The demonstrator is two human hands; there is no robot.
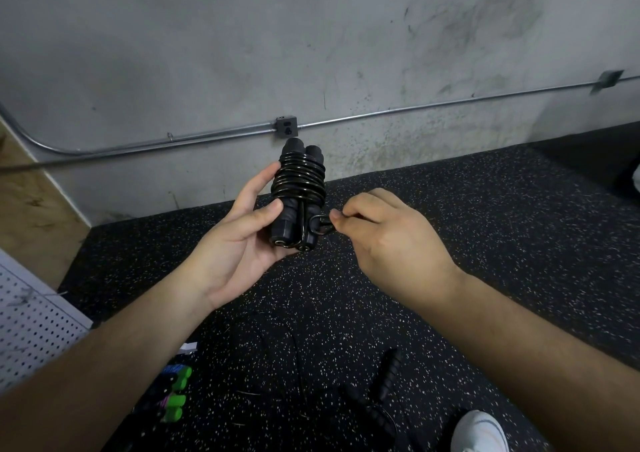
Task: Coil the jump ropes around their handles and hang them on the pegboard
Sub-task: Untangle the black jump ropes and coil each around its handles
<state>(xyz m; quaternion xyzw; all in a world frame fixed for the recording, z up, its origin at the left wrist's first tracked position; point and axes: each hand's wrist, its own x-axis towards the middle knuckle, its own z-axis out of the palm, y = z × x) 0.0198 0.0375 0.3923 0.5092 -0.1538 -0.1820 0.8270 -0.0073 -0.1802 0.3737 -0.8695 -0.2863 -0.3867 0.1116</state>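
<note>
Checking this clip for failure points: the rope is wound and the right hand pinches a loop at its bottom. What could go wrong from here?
1. The right hand only pinches the small loop. If it slips, the coils on the jump rope in the left hand may spring loose.
2. Another black rope lies on the floor near the shoe. Stepping toward the pegboard could snag it.

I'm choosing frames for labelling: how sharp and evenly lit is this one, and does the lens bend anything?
Head view: dim, even light, no hard shadows; the coiled jump rope shows glints yet is sharp, like the left hand and right hand on it; the wide lens seems to bow the wall conduit; the green handles at lower left look soft.
</note>
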